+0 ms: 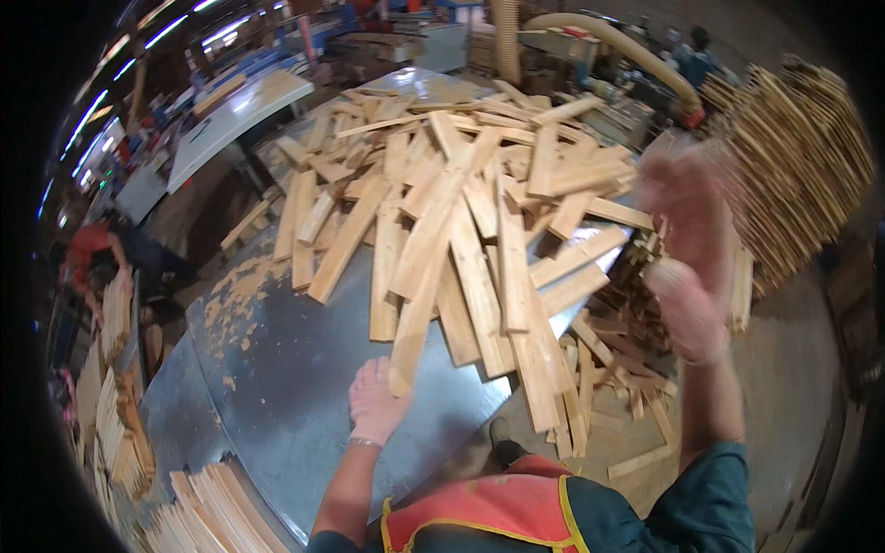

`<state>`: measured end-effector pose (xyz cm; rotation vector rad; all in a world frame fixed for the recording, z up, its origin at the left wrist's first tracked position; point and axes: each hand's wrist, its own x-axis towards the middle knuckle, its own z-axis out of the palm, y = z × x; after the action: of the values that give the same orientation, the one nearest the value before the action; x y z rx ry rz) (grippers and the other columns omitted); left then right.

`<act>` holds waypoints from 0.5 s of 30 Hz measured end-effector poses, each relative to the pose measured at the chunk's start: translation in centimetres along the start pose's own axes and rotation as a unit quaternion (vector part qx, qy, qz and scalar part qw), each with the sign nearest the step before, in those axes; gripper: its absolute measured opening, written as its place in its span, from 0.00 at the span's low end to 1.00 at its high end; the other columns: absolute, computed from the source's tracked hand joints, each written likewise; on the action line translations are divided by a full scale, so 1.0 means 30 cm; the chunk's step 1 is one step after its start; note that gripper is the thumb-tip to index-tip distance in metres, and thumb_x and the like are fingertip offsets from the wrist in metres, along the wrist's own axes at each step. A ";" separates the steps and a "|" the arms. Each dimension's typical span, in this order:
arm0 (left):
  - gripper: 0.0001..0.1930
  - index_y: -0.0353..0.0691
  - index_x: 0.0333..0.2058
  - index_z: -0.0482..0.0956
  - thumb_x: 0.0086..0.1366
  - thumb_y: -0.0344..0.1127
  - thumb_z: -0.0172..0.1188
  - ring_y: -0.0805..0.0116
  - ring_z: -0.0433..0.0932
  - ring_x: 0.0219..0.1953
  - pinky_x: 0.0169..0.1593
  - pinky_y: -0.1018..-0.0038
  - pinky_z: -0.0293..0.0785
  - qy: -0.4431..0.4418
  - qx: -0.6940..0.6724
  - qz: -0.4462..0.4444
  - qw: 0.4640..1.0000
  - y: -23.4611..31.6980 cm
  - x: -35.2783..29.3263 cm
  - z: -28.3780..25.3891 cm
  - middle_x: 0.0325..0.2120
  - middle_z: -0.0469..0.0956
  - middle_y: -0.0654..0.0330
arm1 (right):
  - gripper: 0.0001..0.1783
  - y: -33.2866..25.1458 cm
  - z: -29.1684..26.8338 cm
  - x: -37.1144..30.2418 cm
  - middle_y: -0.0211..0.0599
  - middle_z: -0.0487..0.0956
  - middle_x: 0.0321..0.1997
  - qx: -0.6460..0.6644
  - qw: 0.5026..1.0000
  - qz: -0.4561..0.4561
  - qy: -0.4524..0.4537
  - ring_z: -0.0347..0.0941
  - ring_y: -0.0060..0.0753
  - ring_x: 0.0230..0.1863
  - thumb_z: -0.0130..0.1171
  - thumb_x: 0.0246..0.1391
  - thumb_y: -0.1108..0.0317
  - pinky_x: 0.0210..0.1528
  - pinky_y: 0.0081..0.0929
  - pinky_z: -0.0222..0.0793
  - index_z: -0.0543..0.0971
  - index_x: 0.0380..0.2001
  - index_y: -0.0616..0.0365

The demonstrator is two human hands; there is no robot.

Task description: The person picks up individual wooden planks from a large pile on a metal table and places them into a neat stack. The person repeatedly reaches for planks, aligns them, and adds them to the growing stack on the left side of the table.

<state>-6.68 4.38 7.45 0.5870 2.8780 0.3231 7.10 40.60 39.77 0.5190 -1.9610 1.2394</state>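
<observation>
At the near edge of the pile, my left hand (376, 404) is at the near end of a long pale wooden board (426, 286). Its fingers are closed at the board's side, and the thumb is hidden by the wood. This board slopes up over several others in a loose heap of wooden boards (544, 170). Off to the right, my right hand (690, 267) is raised beyond the heap's edge, above the floor. Motion smears its fingers, and I see no board in it. Both hands look covered by thin pale gloves. The heap lies on a shiny metal table (304, 387).
Sawdust (241, 304) is scattered on the table's left part. Stacked strips (212, 511) stand at the lower left. Loose offcuts (636, 369) lie on the floor at right, below a tall wood stack (793, 166). A person in red (97, 253) bends over boards at far left. A hose (627, 55) arches behind.
</observation>
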 end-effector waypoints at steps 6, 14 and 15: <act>0.58 0.44 0.79 0.50 0.57 0.60 0.70 0.48 0.62 0.74 0.73 0.53 0.61 -0.071 0.014 -0.137 0.988 0.166 0.107 0.050 0.74 0.60 0.52 | 0.60 1.002 0.020 -0.560 0.59 0.61 0.80 -0.089 0.844 0.528 0.027 0.56 0.51 0.82 0.68 0.60 0.37 0.80 0.37 0.53 0.54 0.78 0.67; 0.55 0.44 0.80 0.45 0.59 0.36 0.68 0.54 0.78 0.58 0.62 0.64 0.75 -0.179 -0.362 -0.186 0.895 0.099 -0.169 0.064 0.63 0.72 0.51 | 0.53 0.984 0.547 -0.616 0.51 0.81 0.58 0.128 0.825 0.538 0.115 0.80 0.42 0.54 0.76 0.50 0.70 0.56 0.36 0.78 0.55 0.74 0.61; 0.55 0.43 0.80 0.44 0.60 0.31 0.67 0.56 0.79 0.55 0.60 0.66 0.76 -0.183 -0.462 -0.190 0.847 0.098 -0.246 0.075 0.61 0.74 0.52 | 0.52 0.935 0.594 -0.642 0.49 0.80 0.59 0.129 0.817 0.555 0.088 0.79 0.43 0.55 0.74 0.50 0.73 0.57 0.37 0.78 0.56 0.75 0.58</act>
<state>1.56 4.44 7.03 -0.1014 2.0328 1.2480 -6.09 36.36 3.94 -0.7589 -1.9245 2.1530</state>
